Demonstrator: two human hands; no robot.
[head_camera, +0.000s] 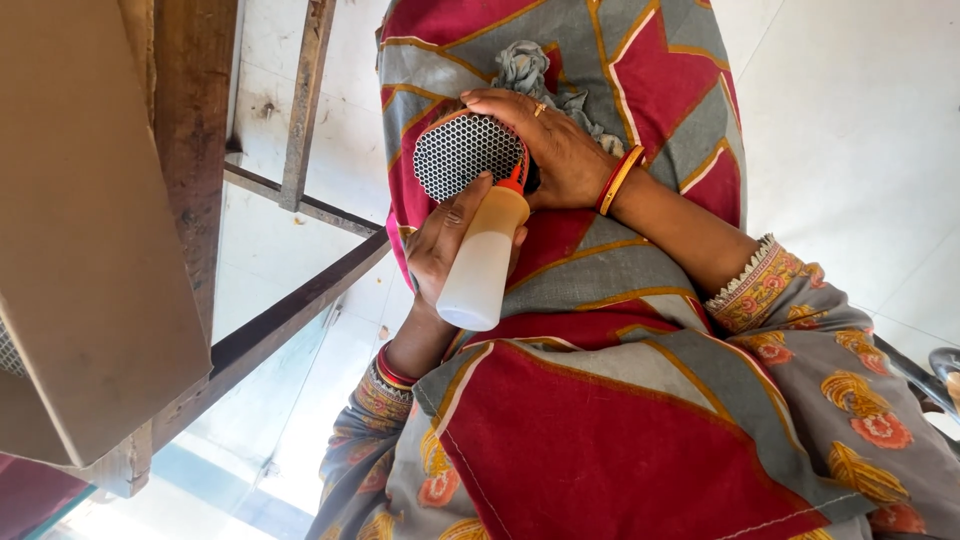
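Note:
My left hand (440, 245) is wrapped around a translucent squeeze bottle (483, 265) with an orange nozzle. The nozzle tip touches the edge of a round part with a perforated metal mesh face (465, 152). My right hand (562, 150) grips that mesh part from the side and holds it over my lap. A crumpled grey cloth (524, 66) lies on my lap just beyond the right hand. A red and grey patterned garment (610, 400) covers my lap under both hands.
A wooden frame with a thick post (192, 130) and slanted rails (290, 310) stands at the left. A brown cardboard-like panel (80, 230) hangs in front of it. A pale tiled floor (850, 120) lies beyond my lap.

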